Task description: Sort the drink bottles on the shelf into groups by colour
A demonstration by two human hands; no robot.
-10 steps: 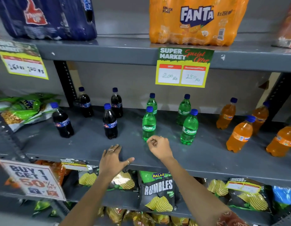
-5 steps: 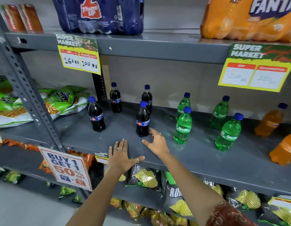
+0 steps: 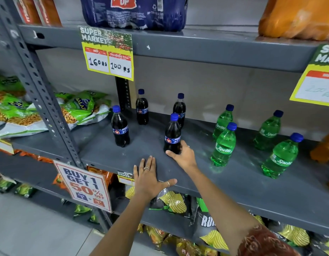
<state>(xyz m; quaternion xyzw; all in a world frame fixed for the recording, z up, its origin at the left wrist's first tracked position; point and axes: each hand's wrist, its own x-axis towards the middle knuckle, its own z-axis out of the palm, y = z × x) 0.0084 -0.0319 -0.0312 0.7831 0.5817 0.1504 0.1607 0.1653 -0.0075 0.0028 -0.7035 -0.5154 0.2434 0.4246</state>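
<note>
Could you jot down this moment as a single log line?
right hand: gripping front cola bottle base | left hand: flat on shelf edge | Sprite bottles: grouped right

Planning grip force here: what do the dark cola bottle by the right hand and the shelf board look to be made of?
The dark cola bottle looks like clear glossy plastic: light glints on its shoulder, dark drink shows through, and it has a blue screw cap. The shelf board looks like grey painted metal, matte with scuffs; the perforated upright fits that. The right hand touches the bottle's base.
</note>
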